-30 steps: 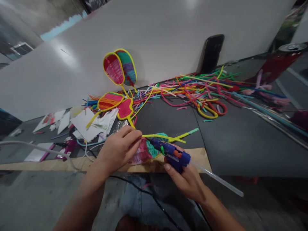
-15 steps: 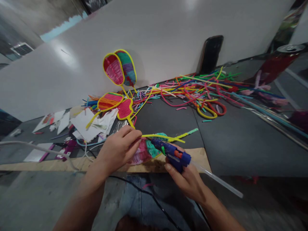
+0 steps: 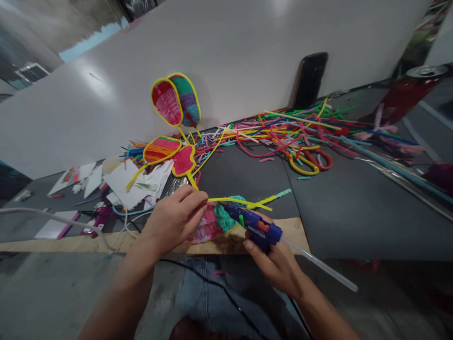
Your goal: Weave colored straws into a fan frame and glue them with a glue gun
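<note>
My right hand (image 3: 271,259) is wrapped round a blue hot glue gun (image 3: 249,221), with a long clear glue stick (image 3: 323,268) poking out of its back end. The gun's nozzle points left at a pink and green pipe-cleaner piece (image 3: 217,222) by the table's front edge. Pinched in my left hand (image 3: 182,210) is a yellow pipe cleaner (image 3: 230,201), which runs right along the upper edge of that piece. My left fingers also cover the piece's left end. Whether the nozzle touches it I cannot tell.
Finished yellow-rimmed pipe-cleaner shapes (image 3: 169,101) lean on the white panel. Behind my hands lies a heap of loose pipe cleaners (image 3: 262,130) with scissors (image 3: 311,163). A phone (image 3: 311,80) and a red can (image 3: 406,97) stand at the back right. Papers (image 3: 127,182) and cables lie left.
The glue gun and my right hand have shifted very slightly to the right. My left hand and the pipe-cleaner piece stay almost in place.
</note>
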`<state>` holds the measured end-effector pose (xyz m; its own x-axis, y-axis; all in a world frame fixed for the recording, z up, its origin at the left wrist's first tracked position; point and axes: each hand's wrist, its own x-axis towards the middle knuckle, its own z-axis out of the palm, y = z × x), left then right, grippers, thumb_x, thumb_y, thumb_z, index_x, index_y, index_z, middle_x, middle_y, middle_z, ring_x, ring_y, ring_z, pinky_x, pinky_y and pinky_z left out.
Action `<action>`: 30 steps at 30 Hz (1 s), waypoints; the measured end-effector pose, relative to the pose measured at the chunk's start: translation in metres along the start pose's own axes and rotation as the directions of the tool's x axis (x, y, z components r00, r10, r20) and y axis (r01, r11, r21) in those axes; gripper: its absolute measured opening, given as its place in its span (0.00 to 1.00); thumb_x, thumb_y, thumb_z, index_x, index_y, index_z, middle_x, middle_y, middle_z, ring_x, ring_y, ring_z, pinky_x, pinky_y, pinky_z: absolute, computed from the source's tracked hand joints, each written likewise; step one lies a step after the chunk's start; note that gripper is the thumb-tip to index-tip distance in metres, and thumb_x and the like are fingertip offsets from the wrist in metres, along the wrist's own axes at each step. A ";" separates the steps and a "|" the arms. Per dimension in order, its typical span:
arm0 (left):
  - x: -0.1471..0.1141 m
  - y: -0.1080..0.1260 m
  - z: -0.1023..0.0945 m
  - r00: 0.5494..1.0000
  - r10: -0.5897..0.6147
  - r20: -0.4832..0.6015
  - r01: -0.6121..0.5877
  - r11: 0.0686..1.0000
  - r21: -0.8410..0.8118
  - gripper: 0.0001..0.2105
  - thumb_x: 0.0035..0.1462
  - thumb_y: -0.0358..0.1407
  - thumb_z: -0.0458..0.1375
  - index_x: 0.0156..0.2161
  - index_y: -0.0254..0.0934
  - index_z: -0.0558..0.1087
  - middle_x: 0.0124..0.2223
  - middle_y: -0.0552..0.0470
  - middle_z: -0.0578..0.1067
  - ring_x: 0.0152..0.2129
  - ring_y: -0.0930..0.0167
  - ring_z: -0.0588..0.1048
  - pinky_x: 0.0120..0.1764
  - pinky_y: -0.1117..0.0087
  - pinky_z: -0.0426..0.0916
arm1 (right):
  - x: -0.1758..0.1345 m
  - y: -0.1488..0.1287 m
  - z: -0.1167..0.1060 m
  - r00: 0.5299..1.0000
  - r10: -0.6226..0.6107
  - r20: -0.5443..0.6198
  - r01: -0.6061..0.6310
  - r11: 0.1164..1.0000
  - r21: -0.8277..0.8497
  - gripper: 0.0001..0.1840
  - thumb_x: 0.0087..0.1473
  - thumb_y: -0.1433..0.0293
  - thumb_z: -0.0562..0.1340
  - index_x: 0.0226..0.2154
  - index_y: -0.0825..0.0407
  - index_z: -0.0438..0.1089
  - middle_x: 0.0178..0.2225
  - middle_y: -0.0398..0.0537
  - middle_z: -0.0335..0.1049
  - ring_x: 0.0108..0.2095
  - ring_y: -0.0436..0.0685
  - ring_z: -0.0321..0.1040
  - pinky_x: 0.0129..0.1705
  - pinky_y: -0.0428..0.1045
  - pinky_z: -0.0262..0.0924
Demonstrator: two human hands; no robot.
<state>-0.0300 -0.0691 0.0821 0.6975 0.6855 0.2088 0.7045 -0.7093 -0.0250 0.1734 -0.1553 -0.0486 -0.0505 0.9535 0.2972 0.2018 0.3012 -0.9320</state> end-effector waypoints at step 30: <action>0.001 -0.003 0.002 1.000 0.014 -0.020 -0.014 1.000 -0.001 0.05 0.62 0.31 0.51 0.41 0.37 0.69 0.38 0.51 0.72 0.34 0.72 0.73 0.37 0.74 0.68 | -0.001 0.007 -0.003 0.995 -0.048 -0.088 0.042 0.997 -0.071 0.24 0.61 0.65 0.57 0.59 0.48 0.56 0.50 0.53 0.70 0.49 0.60 0.70 0.49 0.54 0.68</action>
<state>-0.0314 -0.0662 0.0804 0.7048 0.6717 0.2281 0.6942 -0.7193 -0.0270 0.1782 -0.1544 -0.0551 0.0262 0.9330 0.3590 0.2689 0.3393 -0.9015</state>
